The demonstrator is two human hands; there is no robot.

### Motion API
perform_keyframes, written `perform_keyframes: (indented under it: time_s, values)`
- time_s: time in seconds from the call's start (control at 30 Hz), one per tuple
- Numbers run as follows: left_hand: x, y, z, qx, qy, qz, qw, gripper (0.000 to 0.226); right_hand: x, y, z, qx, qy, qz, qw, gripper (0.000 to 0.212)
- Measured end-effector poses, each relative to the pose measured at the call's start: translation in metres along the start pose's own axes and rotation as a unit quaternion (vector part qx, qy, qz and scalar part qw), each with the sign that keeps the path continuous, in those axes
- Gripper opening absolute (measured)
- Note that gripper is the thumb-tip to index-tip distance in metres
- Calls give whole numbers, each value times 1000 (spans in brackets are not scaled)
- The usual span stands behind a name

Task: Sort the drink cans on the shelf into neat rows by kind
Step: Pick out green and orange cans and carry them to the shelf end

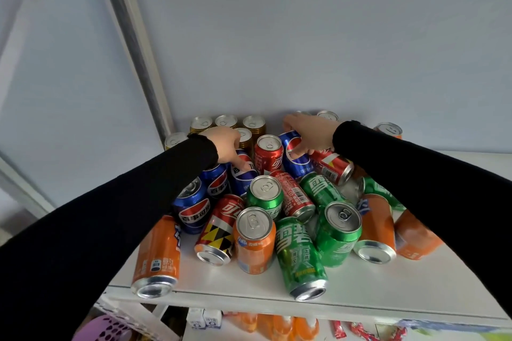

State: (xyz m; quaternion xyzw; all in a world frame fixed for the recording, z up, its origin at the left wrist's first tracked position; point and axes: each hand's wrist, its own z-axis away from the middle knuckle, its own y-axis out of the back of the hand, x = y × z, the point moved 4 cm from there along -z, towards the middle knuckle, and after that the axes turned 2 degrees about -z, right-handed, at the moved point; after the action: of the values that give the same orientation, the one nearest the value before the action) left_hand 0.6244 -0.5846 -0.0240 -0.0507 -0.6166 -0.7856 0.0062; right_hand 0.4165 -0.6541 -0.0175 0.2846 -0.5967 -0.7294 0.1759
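A jumble of drink cans covers the white shelf (pixel 249 289). My left hand (pixel 225 144) grips a blue Pepsi can (pixel 245 177) lying tilted near the back left. My right hand (pixel 309 133) is closed around another blue Pepsi can (pixel 296 160) further right. Two more blue Pepsi cans (pixel 194 206) lean at the left. Several gold cans (pixel 227 123) stand upright in the back left corner. Red cola cans (pixel 268 153), green Sprite cans (pixel 300 255) and orange Fanta cans (pixel 255 241) stand or lie mixed across the front.
A pale wall closes the back, and a grey metal post (pixel 133 44) rises at the left. An orange can (pixel 156 257) and a green one overhang the shelf's front edge. The shelf below holds orange bottles (pixel 279 327), small cartons and a purple basket (pixel 105 329).
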Motion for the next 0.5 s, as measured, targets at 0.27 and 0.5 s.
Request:
perform_keyframes:
  time_s: [0.27,0.5]
  values:
    - [8,7,22,185,-99,-63,976,48,4,-9,28,137,24,-8,990,48]
    - [14,8,37,208,-136,-75,966,39,-4,-10,49,174,45,-1,984,36]
